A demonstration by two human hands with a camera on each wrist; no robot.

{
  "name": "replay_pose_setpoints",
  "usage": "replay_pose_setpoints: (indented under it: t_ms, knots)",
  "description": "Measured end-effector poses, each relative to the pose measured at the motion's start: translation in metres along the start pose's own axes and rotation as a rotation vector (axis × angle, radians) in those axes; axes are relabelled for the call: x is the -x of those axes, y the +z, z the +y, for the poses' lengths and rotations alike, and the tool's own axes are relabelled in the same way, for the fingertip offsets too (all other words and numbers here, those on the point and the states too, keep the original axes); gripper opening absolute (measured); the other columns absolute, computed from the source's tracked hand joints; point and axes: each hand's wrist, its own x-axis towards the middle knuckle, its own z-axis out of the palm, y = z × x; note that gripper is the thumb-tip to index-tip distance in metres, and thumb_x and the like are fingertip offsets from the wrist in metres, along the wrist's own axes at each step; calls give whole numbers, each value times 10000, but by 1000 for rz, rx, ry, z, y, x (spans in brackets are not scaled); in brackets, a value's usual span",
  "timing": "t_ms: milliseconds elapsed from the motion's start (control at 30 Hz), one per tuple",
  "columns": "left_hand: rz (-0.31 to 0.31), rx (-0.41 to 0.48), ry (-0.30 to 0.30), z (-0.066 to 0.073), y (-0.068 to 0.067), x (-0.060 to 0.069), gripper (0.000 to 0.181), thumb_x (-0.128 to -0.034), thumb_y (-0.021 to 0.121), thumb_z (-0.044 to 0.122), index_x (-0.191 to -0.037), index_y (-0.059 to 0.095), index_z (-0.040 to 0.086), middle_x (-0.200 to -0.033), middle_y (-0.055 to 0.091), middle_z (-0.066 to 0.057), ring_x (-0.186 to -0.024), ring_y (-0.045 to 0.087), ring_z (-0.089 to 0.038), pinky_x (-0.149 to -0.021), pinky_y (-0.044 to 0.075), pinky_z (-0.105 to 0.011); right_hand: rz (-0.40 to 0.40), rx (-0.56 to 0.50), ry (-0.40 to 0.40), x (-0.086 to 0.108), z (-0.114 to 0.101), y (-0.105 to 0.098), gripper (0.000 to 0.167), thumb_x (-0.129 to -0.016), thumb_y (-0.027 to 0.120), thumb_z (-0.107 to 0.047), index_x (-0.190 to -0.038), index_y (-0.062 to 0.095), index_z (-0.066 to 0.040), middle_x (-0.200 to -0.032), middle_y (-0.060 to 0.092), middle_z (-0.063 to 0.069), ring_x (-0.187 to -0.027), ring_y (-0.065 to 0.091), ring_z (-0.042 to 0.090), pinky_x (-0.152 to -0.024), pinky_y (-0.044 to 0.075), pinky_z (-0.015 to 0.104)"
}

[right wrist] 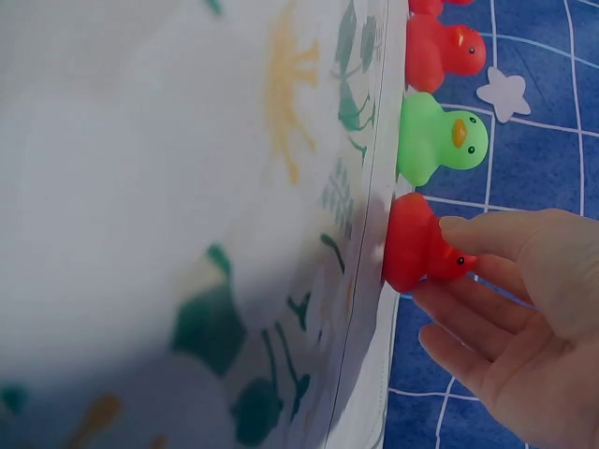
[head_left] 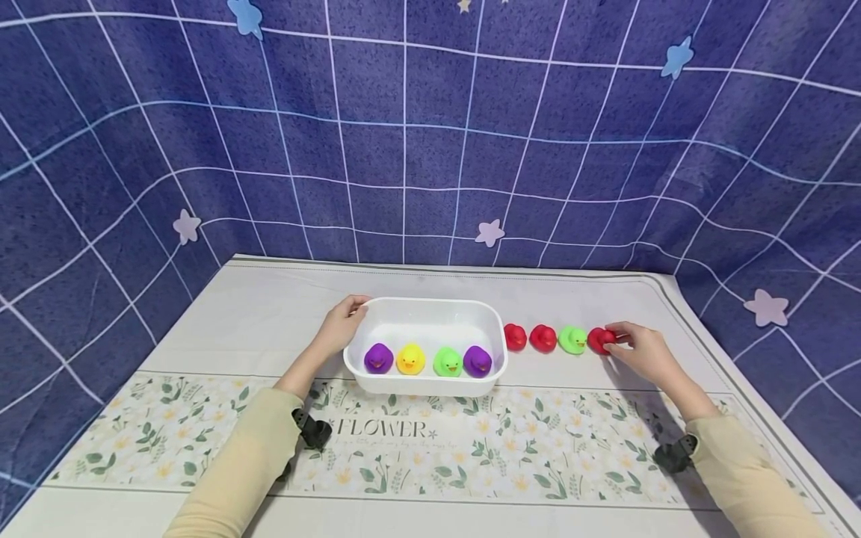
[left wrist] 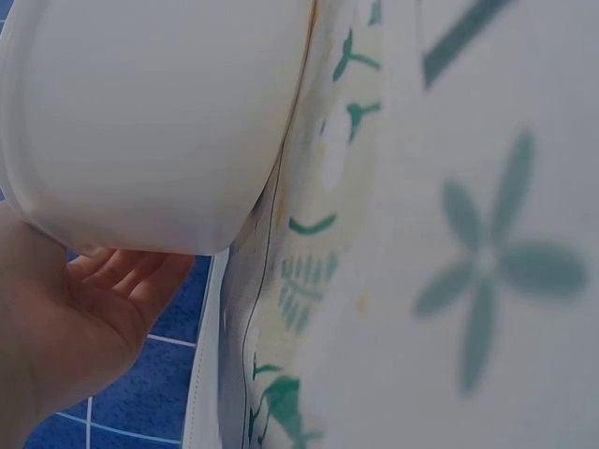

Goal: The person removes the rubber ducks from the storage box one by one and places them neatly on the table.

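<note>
Two beige sleeves (head_left: 229,463) reach forward, ending in two hands. One left hand (head_left: 339,326) grips the end of one white plastic tub (head_left: 424,385), just to its right, with four rubber ducks inside: two purple ducks (head_left: 379,361), one yellow duck (head_left: 411,362), one green duck (head_left: 448,364). Right hand (head_left: 647,353) pinches one red duck (head_left: 599,341); leftward of it sit another green duck (head_left: 572,341), then two more red ducks (head_left: 542,340).

The hands (head_left: 339,329) (head_left: 646,353) hold a red duck (head_left: 596,341) and a white tub (head_left: 424,385) containing four ducks (head_left: 410,362).
</note>
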Motion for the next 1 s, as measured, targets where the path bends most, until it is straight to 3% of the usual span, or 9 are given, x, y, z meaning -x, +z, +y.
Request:
replay_pose_setpoints:
  t_ms: [367, 733, 1000]
  knots:
    - [3, 0, 0, -1, 0, 0, 347, -1005, 403, 165, -1294, 487, -8, -1269, 550, -233, -1161, 533, -356, -987, 449, -453, -28, 9, -14, 0, 1, -1, 393, -797, 683, -40, -1145, 574, 106, -1080, 620, 301, -937, 616, 440, -787, 492, 556]
    - [-5, -2, -4, -1, -1, -1, 353, -1007, 396, 174, -1300, 481, -6, -1272, 545, -233, -1166, 523, -357, -993, 443, -456, 119, -12, -101, -4, -15, -13, 324, -794, 700, -56, -1086, 632, 70, -1030, 651, 270, -916, 619, 415, -782, 490, 554]
    - [-7, 1, -3, -1, 0, -1, 355, -1008, 398, 176, -1301, 481, -6, -1276, 544, -233, -1168, 524, -358, -993, 444, -455, 160, -21, -110, -8, -32, -15, 316, -778, 706, -51, -1075, 650, 43, -997, 677, 226, -919, 636, 379, -787, 502, 519]
